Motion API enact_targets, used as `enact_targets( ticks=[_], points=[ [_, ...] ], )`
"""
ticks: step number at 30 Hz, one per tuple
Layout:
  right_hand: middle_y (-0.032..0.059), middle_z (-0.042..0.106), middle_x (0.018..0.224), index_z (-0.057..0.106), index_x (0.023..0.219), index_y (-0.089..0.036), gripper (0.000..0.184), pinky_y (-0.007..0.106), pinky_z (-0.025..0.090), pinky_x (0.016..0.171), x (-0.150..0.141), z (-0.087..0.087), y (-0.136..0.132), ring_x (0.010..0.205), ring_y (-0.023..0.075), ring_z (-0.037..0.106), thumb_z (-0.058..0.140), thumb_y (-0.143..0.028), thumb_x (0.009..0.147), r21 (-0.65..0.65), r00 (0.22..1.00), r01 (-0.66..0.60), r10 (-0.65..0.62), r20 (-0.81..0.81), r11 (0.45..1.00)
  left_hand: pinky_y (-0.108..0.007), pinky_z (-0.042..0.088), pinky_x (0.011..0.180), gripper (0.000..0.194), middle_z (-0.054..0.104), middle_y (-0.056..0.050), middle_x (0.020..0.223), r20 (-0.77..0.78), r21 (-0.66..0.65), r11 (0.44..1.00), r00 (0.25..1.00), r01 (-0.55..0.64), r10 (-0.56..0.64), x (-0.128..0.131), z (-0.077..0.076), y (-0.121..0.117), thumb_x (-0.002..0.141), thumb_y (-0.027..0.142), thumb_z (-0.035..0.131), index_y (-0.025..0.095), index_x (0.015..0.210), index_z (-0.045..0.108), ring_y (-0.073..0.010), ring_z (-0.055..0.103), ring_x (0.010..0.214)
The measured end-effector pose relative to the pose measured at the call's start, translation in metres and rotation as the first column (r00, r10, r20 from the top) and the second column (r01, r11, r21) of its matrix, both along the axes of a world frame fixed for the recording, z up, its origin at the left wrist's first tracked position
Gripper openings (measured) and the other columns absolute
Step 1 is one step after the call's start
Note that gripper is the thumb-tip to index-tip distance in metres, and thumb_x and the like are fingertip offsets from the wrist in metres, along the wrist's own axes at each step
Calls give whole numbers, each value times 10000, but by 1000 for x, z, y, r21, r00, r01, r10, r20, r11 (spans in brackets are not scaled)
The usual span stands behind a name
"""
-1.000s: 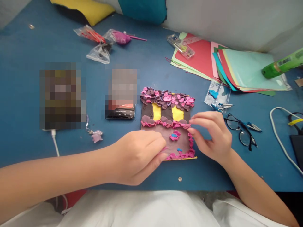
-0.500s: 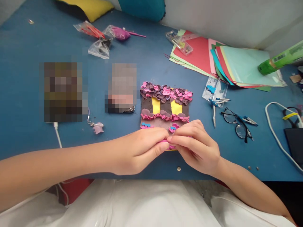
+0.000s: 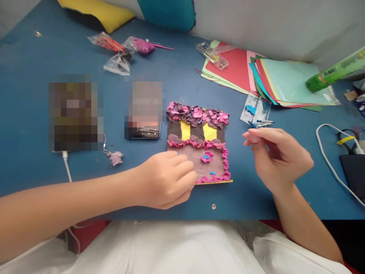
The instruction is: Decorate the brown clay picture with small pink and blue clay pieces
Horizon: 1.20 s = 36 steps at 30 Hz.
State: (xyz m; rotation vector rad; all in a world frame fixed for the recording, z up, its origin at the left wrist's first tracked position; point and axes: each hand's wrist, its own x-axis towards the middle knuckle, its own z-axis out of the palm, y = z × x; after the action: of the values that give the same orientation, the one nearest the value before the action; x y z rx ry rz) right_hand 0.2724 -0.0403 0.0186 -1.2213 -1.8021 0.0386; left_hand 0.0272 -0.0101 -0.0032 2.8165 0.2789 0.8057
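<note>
Rectangular mauve, black and yellow clay-like panel lies flat on the dark-blue tabletop; take it as clock centre, 12 at its far edge. Left hand covers its 7-to-8 o'clock corner, fingers curled; cannot tell whether anything is grasped there. Right hand at 3, off the panel, thumb and index tips brought together; anything between them too small to tell.

Near its fingertips, at 2: slim blue-and-silver tool, then clear plastic case with blue lump. Farther at 2: green cylindrical bottle. At 1 to 2: fanned coloured sheets. At 10: dark glossy phone, partly pixelated. Past it: pixelated dark tablet. At 9: pale pink charm. At 11: crinkled clear plastic bags. Between 5 and 6: small round silvery disc.

Panel surface: thin overlapping petals crowd the top; wavy magenta frill edges the right; cupped magenta flower, blue-centred, on smooth mauve.
</note>
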Motion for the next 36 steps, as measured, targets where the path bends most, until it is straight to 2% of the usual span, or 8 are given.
enact_targets(
  ticks=[3, 8, 13, 16, 23, 25, 30, 36],
  points=[
    [12, 650, 701, 637, 801, -207, 121, 244, 472, 528, 3, 0, 3, 593, 115, 600, 576, -134, 875, -75, 1000, -15, 17, 24, 997, -296, 268, 483, 266, 413, 6, 542, -41, 180, 984, 999, 14, -7, -1, -3, 0, 840, 128, 440, 185, 583, 473, -146, 337, 496],
    [-30, 468, 466, 435, 556, -190, 433, 208, 376, 436, 2, 0, 1, 440, 72, 498, 361, -196, 982, -224, 995, -80, 92, 46, 971, -293, 276, 487, 280, 433, 5, 543, -43, 217, 976, 999, -7, 16, -4, 3, 6, 849, 154, 448, 186, 572, 481, -145, 364, 501],
    [-1, 645, 677, 607, 832, -197, 152, 199, 446, 497, 2, -3, 6, 544, 85, 579, 496, -143, 918, -207, 992, -12, 38, 124, 978, -288, 291, 470, 267, 470, 1, 530, -98, 209, 978, 995, 9, 12, -2, 6, 9, 824, 139, 476, 177, 562, 509, -142, 379, 485],
    [-11, 641, 682, 600, 847, -204, 90, 185, 445, 479, 2, -4, 7, 534, 79, 573, 543, -160, 900, -223, 997, 7, 11, 81, 975, -289, 287, 462, 277, 466, 2, 521, -98, 210, 978, 995, 8, 13, -1, 5, 9, 823, 137, 475, 178, 551, 504, -143, 372, 475],
    [-40, 378, 429, 343, 519, -193, 493, 208, 308, 408, 6, -3, 4, 402, 63, 424, 353, -304, 998, -345, 993, -68, 96, 66, 936, -288, 287, 466, 282, 456, 3, 520, -107, 217, 976, 994, 9, 14, -2, 4, 7, 825, 143, 477, 178, 546, 501, -144, 374, 480],
    [-31, 417, 474, 375, 564, -199, 445, 216, 322, 422, 6, -3, 6, 426, 72, 425, 355, -304, 995, -348, 992, -67, 98, 74, 935, -289, 287, 468, 281, 459, 2, 524, -110, 216, 976, 994, 10, 14, -2, 4, 7, 827, 148, 477, 178, 550, 502, -145, 375, 483],
    [9, 577, 719, 514, 838, -214, 93, 218, 425, 509, 4, -7, 12, 585, 107, 530, 489, -207, 928, -299, 985, -80, 121, 120, 951, -290, 282, 474, 277, 453, 4, 525, -104, 226, 974, 994, 6, 19, -1, 3, 8, 824, 137, 477, 179, 551, 495, -145, 371, 489],
    [32, 600, 712, 546, 824, -200, 116, 225, 427, 535, 2, -3, 9, 620, 123, 546, 521, -107, 889, -195, 901, -231, 285, 328, 953, -294, 293, 478, 294, 450, 3, 535, -105, 231, 973, 994, -2, 27, -1, 3, 6, 852, 148, 441, 183, 565, 490, -150, 379, 496]
  ],
)
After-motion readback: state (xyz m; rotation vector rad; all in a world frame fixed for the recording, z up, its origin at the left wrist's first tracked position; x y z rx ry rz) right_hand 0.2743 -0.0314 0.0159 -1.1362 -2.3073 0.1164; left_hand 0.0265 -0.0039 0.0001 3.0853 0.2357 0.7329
